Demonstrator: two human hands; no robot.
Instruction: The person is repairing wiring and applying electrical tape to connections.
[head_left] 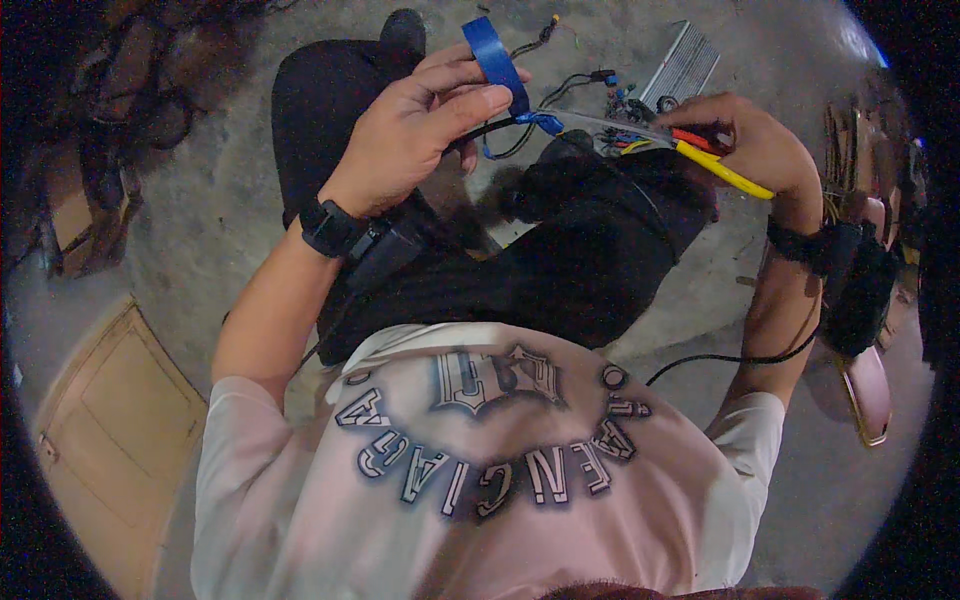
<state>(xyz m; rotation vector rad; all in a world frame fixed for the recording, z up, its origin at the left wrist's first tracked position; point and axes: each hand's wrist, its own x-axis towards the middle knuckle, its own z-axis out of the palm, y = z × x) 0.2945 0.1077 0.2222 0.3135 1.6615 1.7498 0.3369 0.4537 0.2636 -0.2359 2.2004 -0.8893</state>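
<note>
Head view: blue tape, black cable and scissors worked over the lap

Glossy blue strip of adhesive tape [493,60] rises from the left hand [420,125] and curls down to a crumpled wrap around a thin black rubber-sheathed cable [492,128], just right of the thumb. The left fingers are clamped on both tape and cable, thumb pressing from the near side, wrist bent back with a black strap around it.

At the wrap sits the tip of slim steel-bladed scissors with red and yellow plastic handles [690,150]. The right hand [755,145] is closed around those handles, knuckles up, blades pointing left toward the tape. Both hands are held apart above the knees, which are in dark cloth.

Beyond the blades lies a tangle of coloured wires and small electronic parts [620,110] beside a ribbed silver metal heat sink [685,65], all on a rough grey concrete floor [210,200]. A flat tan cardboard sheet [110,410] lies at the lower left.
</note>
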